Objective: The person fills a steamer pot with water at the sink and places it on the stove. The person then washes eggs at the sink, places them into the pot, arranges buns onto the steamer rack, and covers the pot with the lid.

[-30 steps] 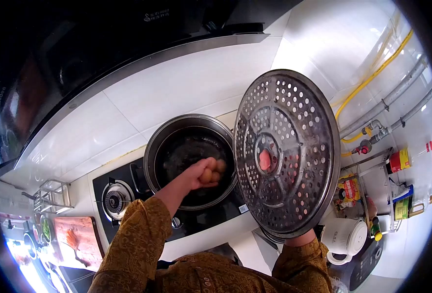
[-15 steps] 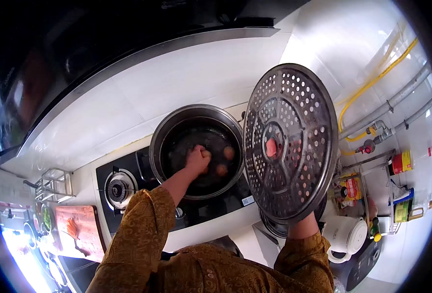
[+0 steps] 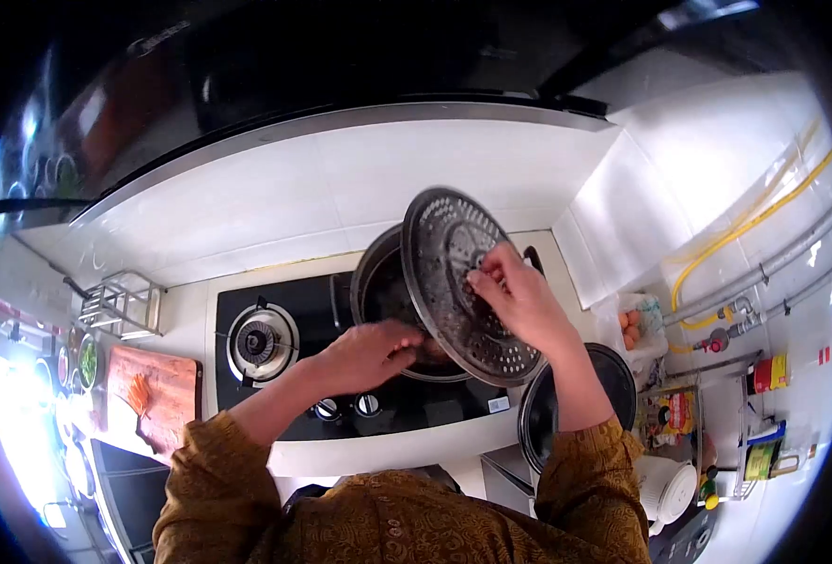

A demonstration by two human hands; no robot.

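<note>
A round perforated metal steamer rack (image 3: 449, 246) is tilted over the right side of a deep metal pot (image 3: 376, 254) on the stove. My right hand (image 3: 524, 299) pinches the rack near its centre, from the upper face. At the pot's front left, my left hand (image 3: 371, 355) has its thumb apart from the fingers, with nothing visible in it. Its fingertips are close to the rack's lower left edge; whether they touch it I cannot tell. The rack and my left hand hide most of the pot's dark inside.
A bare burner (image 3: 263, 340) is left of the pot. Farther left, a cutting board (image 3: 173, 385) bears orange shreds, near a wire rack (image 3: 123, 305). At right are a dark round lid (image 3: 535, 428), a bag of eggs (image 3: 631, 329), a white jug (image 3: 662, 484) and a yellow hose (image 3: 754, 221).
My left hand has come out of the pot, where round egg-like things showed in the water. My right hand has brought the rack leftward from beside the pot to over it.
</note>
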